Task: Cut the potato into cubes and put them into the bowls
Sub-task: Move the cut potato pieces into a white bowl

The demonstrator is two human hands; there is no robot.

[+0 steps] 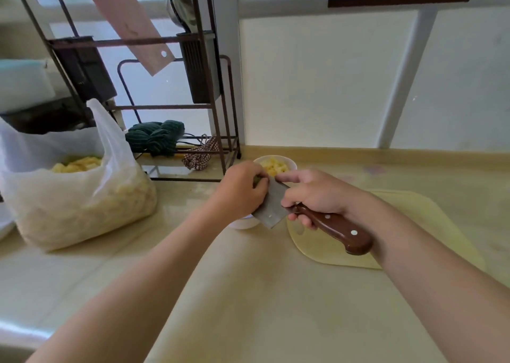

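far white bowl [292,164]: heaped with yellow potato cubes [273,167] | near white bowl [242,223]: under cleaver [269,208] (mostly hidden)

The nearer white ceramic bowl [244,223] shows only a sliver of rim beneath the left hand [240,191] and the blade of the grey steel cleaver [269,210]; its contents are hidden. The right forearm [400,238] covers part of the pale yellow plastic cutting board [414,216]. The translucent plastic bag [77,197] of potato pieces runs off the left edge.
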